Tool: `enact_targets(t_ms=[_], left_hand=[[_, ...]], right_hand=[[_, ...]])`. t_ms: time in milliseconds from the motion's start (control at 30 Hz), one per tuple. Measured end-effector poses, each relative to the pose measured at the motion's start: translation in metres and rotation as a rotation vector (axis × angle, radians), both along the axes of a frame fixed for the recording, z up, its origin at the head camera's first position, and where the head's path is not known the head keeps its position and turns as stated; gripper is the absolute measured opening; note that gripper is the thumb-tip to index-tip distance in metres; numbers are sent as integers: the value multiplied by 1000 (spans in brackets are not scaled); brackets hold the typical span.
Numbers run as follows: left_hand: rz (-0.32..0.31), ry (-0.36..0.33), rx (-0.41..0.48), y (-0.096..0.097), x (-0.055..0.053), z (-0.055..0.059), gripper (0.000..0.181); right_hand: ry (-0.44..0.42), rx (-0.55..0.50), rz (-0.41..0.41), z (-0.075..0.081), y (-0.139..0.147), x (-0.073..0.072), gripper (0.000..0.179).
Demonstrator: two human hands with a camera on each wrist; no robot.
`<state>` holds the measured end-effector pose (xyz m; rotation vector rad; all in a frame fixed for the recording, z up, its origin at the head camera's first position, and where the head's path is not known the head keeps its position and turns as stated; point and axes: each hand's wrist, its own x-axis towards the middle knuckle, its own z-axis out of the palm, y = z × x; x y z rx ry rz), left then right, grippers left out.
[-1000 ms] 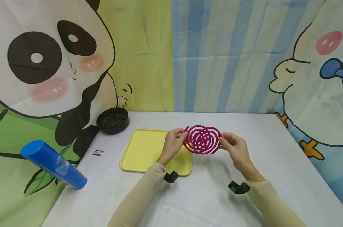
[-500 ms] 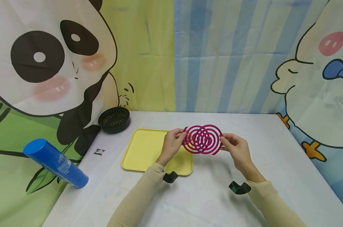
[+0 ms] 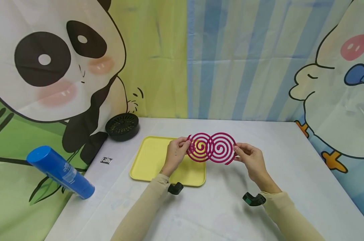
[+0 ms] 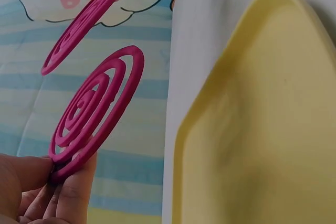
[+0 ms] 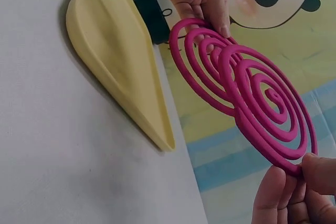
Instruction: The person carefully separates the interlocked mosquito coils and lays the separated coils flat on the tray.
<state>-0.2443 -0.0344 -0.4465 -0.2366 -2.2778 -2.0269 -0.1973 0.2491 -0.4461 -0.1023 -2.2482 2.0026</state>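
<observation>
Above the table I hold two magenta mosquito coils, flat spirals raised upright. My left hand (image 3: pixel 174 154) pinches the outer edge of the left mosquito coil (image 3: pixel 201 146) between thumb and fingers. The right mosquito coil (image 3: pixel 220 147) is pinched at its outer edge by my right hand (image 3: pixel 252 161). Their inner edges overlap in the head view, while the left wrist view has a gap between the left coil (image 4: pixel 80 109) and the right coil (image 4: pixel 79 30). In the right wrist view the right coil (image 5: pixel 272 96) is nearer, partly covering the left one.
A yellow tray (image 3: pixel 153 157) lies on the white table (image 3: pixel 218 207) under and beside my left hand. At the back left stands a round black slotted holder (image 3: pixel 122 127). A blue spray can (image 3: pixel 61 172) is at the left edge, near a small metal piece (image 3: pixel 106 160).
My left hand has moved left with its coil, so the two coils, earlier largely overlapping, now overlap only at their inner edges. My right hand stays nearly in place.
</observation>
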Motion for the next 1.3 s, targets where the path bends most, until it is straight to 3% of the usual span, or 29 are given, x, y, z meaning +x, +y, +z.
enact_targets(t_ms=[367,700,1300], left_hand=[[115,-37,-39,-29,-1,-2,20],[144,-63,-13,-48,0,-8,19],[217,-153,-109,-87,-2,-16,21]], right_hand=[[-63,0,16,-8,-6,-8,47],[-131,-7,1,-11,-14,-11,48],[-179,-10,26,-18,-35,-21,44]])
